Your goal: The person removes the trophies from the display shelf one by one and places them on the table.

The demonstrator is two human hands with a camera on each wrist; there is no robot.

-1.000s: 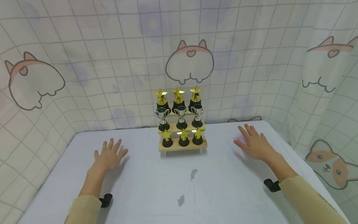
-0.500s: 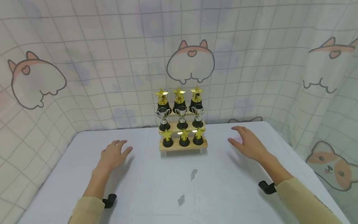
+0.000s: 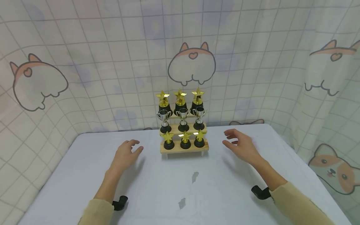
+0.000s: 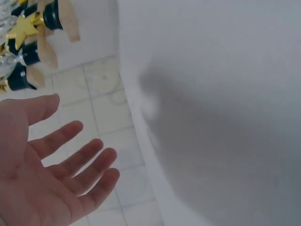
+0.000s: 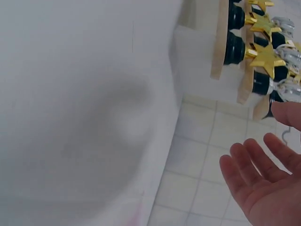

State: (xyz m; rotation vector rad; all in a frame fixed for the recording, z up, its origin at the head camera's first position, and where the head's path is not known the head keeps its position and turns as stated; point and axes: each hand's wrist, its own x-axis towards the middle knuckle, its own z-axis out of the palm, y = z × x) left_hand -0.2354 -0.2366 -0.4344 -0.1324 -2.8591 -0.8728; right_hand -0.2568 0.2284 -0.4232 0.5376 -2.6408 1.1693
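Note:
A three-tier wooden stand (image 3: 184,150) sits towards the back of the table, full of small trophies. Gold star trophies on black bases fill the bottom tier, one of them a star trophy (image 3: 185,139) in the middle. Silver cups such as this cup trophy (image 3: 183,119) stand on the middle tier, and taller star trophies (image 3: 180,101) on the top. To the stand's left, my left hand (image 3: 125,157) hovers over the table, fingers loosely bent, holding nothing. My right hand (image 3: 242,147) hovers on the stand's right, thumb and fingers apart with nothing between them. Neither touches the stand.
White cloth covers the table (image 3: 157,187), with two grey leaf-shaped marks (image 3: 195,177) near its middle. A checked curtain (image 3: 126,78) with cartoon dogs hangs behind and along the sides. Dark wrist mounts (image 3: 120,203) stick out below both wrists.
Both hands have moved inward, the left to the right and the right to the left, nearer the stand. Their spread fingers have bent. The trophies have stayed in place.

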